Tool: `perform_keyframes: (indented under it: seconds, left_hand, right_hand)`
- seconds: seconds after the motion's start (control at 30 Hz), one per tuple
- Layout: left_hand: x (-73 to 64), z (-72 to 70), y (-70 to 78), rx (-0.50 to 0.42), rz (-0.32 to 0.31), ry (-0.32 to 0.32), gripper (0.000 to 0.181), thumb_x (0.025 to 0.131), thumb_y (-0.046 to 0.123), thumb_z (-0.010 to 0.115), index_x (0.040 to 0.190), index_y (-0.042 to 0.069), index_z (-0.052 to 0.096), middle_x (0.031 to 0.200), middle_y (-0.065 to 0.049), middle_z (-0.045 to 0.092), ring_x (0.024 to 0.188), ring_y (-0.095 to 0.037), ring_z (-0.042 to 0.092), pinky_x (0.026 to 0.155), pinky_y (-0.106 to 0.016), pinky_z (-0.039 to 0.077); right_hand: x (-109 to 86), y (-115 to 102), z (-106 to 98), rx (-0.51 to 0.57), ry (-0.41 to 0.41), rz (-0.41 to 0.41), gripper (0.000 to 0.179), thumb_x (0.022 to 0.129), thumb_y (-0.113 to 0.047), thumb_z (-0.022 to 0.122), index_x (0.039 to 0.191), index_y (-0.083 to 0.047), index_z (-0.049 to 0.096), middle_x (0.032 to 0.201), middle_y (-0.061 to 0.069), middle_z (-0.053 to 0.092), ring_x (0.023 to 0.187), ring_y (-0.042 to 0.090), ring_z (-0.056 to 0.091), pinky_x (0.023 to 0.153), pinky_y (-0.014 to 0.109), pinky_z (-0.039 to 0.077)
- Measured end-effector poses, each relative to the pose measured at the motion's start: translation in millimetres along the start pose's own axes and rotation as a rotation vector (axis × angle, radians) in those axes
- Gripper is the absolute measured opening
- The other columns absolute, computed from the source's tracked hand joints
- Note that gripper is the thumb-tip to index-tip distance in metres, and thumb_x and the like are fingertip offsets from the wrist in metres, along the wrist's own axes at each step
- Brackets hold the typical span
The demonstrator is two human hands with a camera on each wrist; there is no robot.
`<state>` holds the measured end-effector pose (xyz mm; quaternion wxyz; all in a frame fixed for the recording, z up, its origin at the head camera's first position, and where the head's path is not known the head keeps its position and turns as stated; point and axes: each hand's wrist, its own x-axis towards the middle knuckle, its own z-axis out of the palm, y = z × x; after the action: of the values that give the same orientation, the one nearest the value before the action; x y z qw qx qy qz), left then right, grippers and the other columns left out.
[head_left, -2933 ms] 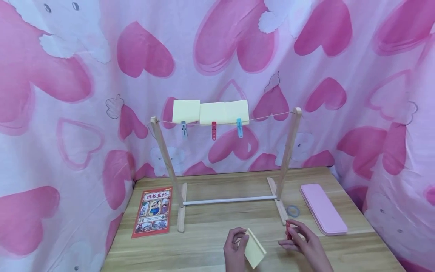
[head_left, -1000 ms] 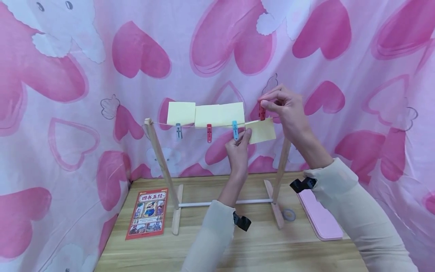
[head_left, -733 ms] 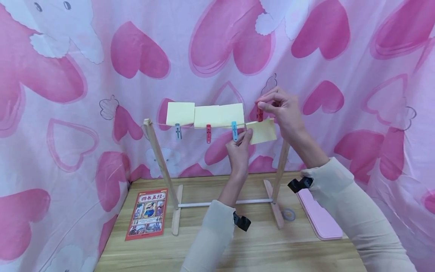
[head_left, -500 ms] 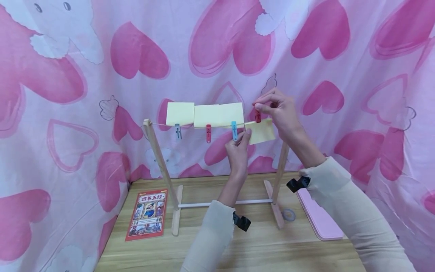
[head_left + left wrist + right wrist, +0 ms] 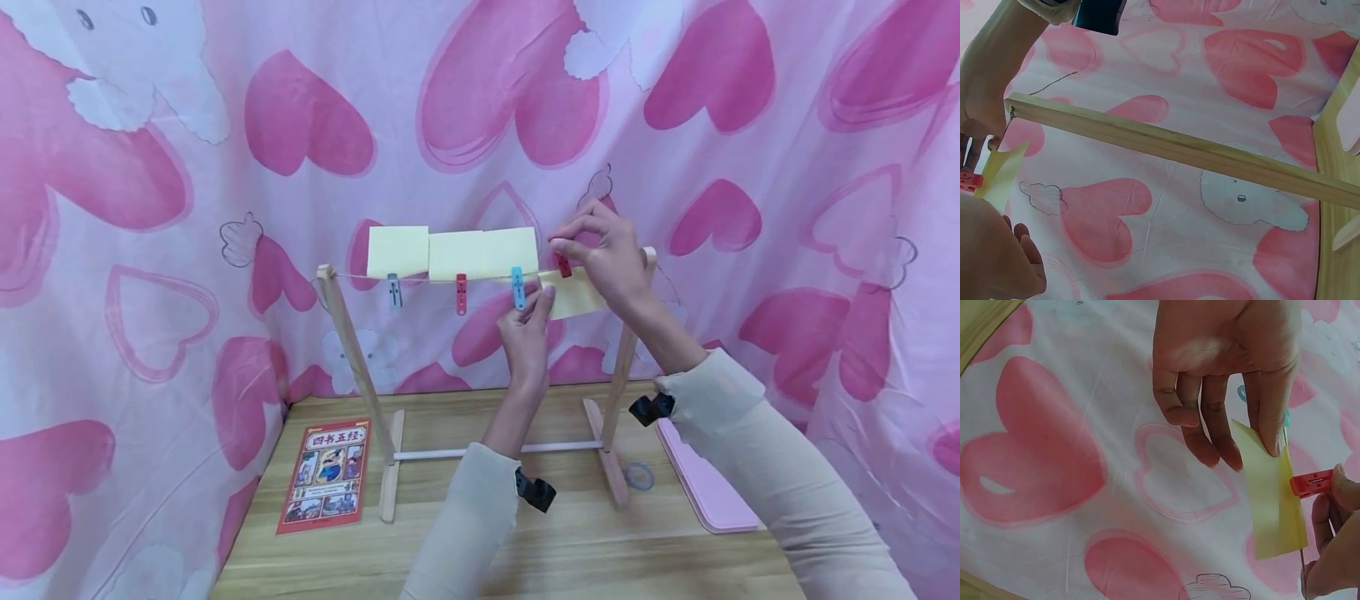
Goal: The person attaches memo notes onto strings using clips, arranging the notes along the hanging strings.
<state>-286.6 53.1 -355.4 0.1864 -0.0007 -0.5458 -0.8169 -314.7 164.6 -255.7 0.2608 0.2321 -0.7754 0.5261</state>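
Observation:
My left hand [image 5: 525, 333] pinches a folded yellow paper note [image 5: 573, 296] at its left corner, up at the string, between thumb and fingers. Above it, my right hand [image 5: 611, 250] pinches a red clothespin [image 5: 564, 265] by its upper end. In the right wrist view the nose of the clothespin [image 5: 1311, 482] sits on the folded edge of the note [image 5: 1266, 506], where the string runs. To the left, a row of yellow notes [image 5: 397, 250] stands up along the string, held by a grey-blue clothespin [image 5: 394, 290], a red one [image 5: 461, 294] and a light blue one [image 5: 517, 287].
The string spans a wooden frame, whose right post [image 5: 621, 375] stands behind my right forearm and left post [image 5: 356, 358] leans opposite. A white rod [image 5: 431, 454] joins the feet. On the table lie a red booklet [image 5: 324, 475], a tape ring [image 5: 639, 476] and a pink case [image 5: 708, 483].
Both hands rose from over the table to the string, carrying the note and the red clothespin. Since then the right hand has shifted left and slightly down with the clothespin; the left stays put.

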Motion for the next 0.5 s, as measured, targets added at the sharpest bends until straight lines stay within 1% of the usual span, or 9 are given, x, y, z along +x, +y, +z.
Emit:
perform_keyframes:
  seconds: [0.07, 0.13, 0.23, 0.27, 0.33, 0.4, 0.47, 0.5]
  left_hand:
    - [-0.2, 0.4, 0.5, -0.003, -0.004, -0.003, 0.027, 0.104, 0.024, 0.079, 0.121, 0.004, 0.083, 0.121, -0.009, 0.082, 0.105, -0.008, 0.060, 0.097, -0.032, 0.049]
    - [-0.4, 0.6, 0.8, -0.007, -0.010, -0.006, 0.027, 0.104, 0.024, 0.079, 0.122, 0.004, 0.083, 0.123, -0.010, 0.081, 0.106, -0.010, 0.059, 0.100, -0.035, 0.049]
    - [-0.8, 0.9, 1.4, -0.014, -0.015, -0.009, 0.027, 0.104, 0.024, 0.079, 0.122, 0.004, 0.082, 0.123, -0.006, 0.081, 0.109, -0.010, 0.059, 0.103, -0.037, 0.049]
    - [-0.9, 0.9, 1.5, -0.015, -0.019, -0.008, 0.027, 0.104, 0.024, 0.079, 0.122, 0.004, 0.083, 0.121, -0.003, 0.081, 0.109, -0.009, 0.060, 0.103, -0.036, 0.049]
    - [-1.0, 0.9, 1.0, -0.015, -0.019, -0.002, 0.026, 0.104, 0.024, 0.079, 0.121, 0.004, 0.083, 0.106, 0.001, 0.079, 0.102, -0.009, 0.057, 0.097, -0.034, 0.048]
    - [-1.1, 0.7, 0.8, -0.009, -0.022, 0.004, 0.026, 0.104, 0.024, 0.079, 0.120, 0.005, 0.084, 0.094, 0.007, 0.072, 0.096, -0.008, 0.055, 0.090, -0.030, 0.045]
    - [-1.3, 0.4, 0.2, -0.002, -0.019, 0.007, 0.025, 0.104, 0.024, 0.079, 0.120, 0.004, 0.084, 0.087, 0.010, 0.068, 0.091, -0.009, 0.052, 0.085, -0.029, 0.043]
    - [-1.5, 0.1, -0.2, 0.000, -0.015, 0.004, 0.026, 0.104, 0.024, 0.079, 0.119, 0.004, 0.084, 0.083, 0.010, 0.063, 0.088, -0.010, 0.048, 0.081, -0.029, 0.040]
  right_hand:
    - [-0.3, 0.6, 0.7, -0.013, 0.005, -0.014, 0.011, 0.098, -0.002, 0.081, 0.104, 0.007, 0.083, 0.094, -0.001, 0.061, 0.104, 0.006, 0.057, 0.102, 0.028, 0.042]
    - [-0.6, 1.3, 1.2, -0.023, 0.008, -0.028, 0.011, 0.099, -0.002, 0.081, 0.104, 0.007, 0.083, 0.094, 0.003, 0.062, 0.103, 0.006, 0.058, 0.101, 0.026, 0.042]
    - [-1.6, 1.5, 1.5, -0.056, 0.018, -0.039, 0.010, 0.098, -0.002, 0.081, 0.105, 0.006, 0.083, 0.098, 0.009, 0.064, 0.105, 0.009, 0.058, 0.103, 0.028, 0.042]
    - [-1.8, 1.7, 1.5, -0.072, 0.021, -0.043, 0.011, 0.098, -0.001, 0.081, 0.105, 0.006, 0.083, 0.099, 0.011, 0.065, 0.106, 0.011, 0.059, 0.104, 0.030, 0.042]
    - [-2.4, 2.0, 1.3, -0.100, 0.025, -0.051, 0.013, 0.097, 0.001, 0.081, 0.109, 0.007, 0.082, 0.102, 0.015, 0.065, 0.109, 0.018, 0.060, 0.106, 0.035, 0.043]
    - [-3.0, 1.7, 0.2, -0.129, 0.020, -0.051, 0.017, 0.098, 0.001, 0.080, 0.113, 0.007, 0.082, 0.105, 0.018, 0.065, 0.113, 0.025, 0.060, 0.107, 0.040, 0.043]
    - [-3.5, 0.9, -1.8, -0.144, 0.003, -0.040, 0.020, 0.098, 0.001, 0.079, 0.117, 0.007, 0.081, 0.108, 0.020, 0.065, 0.116, 0.032, 0.059, 0.108, 0.047, 0.043]
    - [-4.0, 0.2, -3.2, -0.150, -0.013, -0.028, 0.021, 0.099, 0.000, 0.079, 0.119, 0.007, 0.080, 0.110, 0.020, 0.064, 0.118, 0.033, 0.059, 0.109, 0.049, 0.042]
